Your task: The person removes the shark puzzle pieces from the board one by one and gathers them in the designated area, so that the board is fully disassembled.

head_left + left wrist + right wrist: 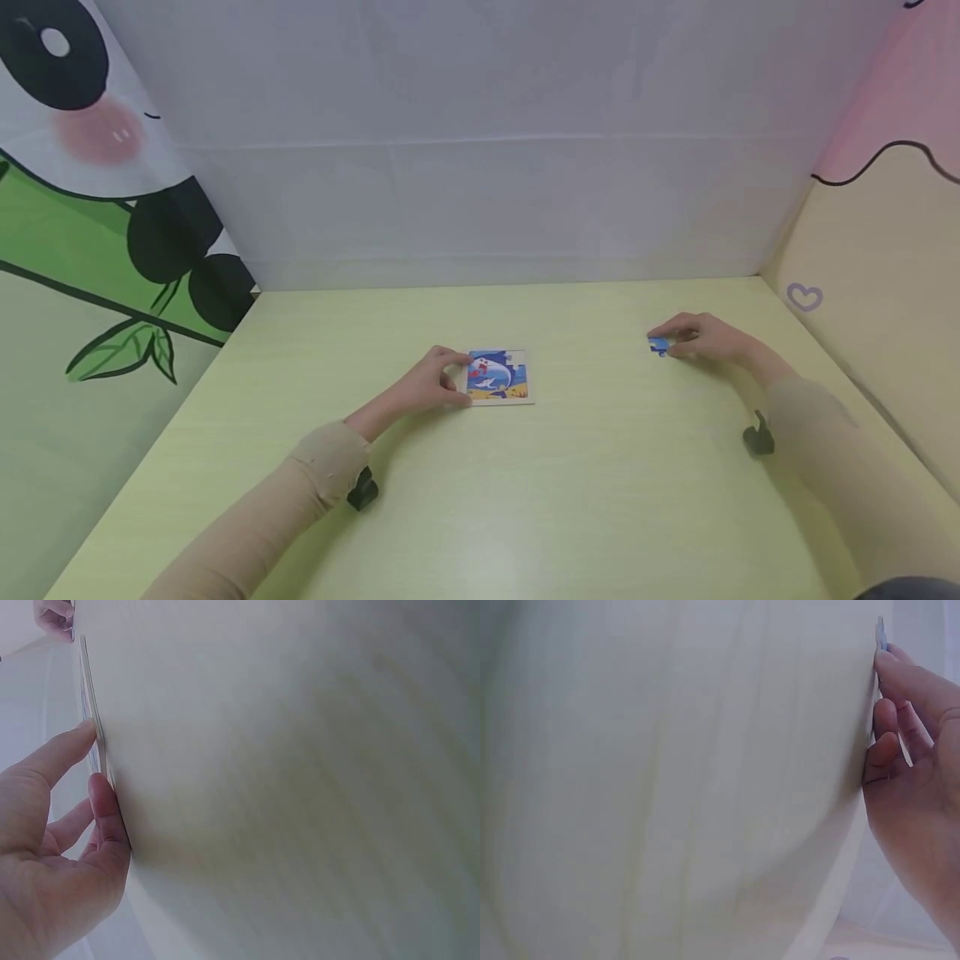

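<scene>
Puzzle board: a square, pale-rimmed jigsaw board with a blue dolphin picture lies flat on the pale yellow-green tabletop, around its middle, just right of the left hand.
Left hand: the left hand grips the board's left edge, thumb near the near corner and forefinger near the far one.
Puzzle piece: the small blue jigsaw piece with a knobbed edge is on the right of the scene, well apart from the board.
Right hand: the right hand pinches this piece between thumb and fingertips at its right side.
Steadying the board: a light hold at the rim should serve best; pressing harder could slide or tip the board, so the thumb is well kept off the picture.
Handling the piece: something this thin probably calls for a soft pinch at its border, printed face up and level, leaving the knob free.
Pale patch: the picture's far right corner shows a pale patch, probably a gap; its outline is too small to read surely.
Hard to see: both wrist views catch board and piece nearly edge-on. Fingers cover part of the piece, and whether it touches the tabletop cannot be told.
</scene>
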Motion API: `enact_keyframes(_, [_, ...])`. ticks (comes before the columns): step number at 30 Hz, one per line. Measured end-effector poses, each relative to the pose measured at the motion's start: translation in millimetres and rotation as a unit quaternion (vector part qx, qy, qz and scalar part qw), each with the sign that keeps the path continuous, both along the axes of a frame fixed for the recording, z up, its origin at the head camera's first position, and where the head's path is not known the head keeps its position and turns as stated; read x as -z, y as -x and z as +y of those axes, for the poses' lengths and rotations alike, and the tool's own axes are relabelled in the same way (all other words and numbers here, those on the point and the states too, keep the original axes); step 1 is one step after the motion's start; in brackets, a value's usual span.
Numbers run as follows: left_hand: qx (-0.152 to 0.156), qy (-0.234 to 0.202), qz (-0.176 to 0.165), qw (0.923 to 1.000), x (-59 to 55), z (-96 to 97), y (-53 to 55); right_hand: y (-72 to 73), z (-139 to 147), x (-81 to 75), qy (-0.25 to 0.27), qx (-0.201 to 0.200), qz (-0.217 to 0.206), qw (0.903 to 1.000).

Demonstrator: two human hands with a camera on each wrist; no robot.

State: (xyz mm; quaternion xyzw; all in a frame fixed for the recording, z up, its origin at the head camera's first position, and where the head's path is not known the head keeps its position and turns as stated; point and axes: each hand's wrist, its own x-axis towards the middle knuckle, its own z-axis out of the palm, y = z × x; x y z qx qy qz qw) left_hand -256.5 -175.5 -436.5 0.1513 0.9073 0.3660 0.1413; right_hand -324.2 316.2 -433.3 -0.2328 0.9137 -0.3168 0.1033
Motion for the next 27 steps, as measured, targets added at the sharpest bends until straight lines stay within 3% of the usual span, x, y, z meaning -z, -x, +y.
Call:
enact_keyframes(12, [0.022,0.011,0.02,0.9995,1.1,0.1,2.4,-1.6,-2.1,-2.2,0.008,0.005,-0.011,0.9999])
enact_keyframes(27, [0.034,0.021,0.014,0.9991,-1.1,-2.6,7.1,-1.3,-0.5,-0.8,0.002,0.008,-0.017,0.9998])
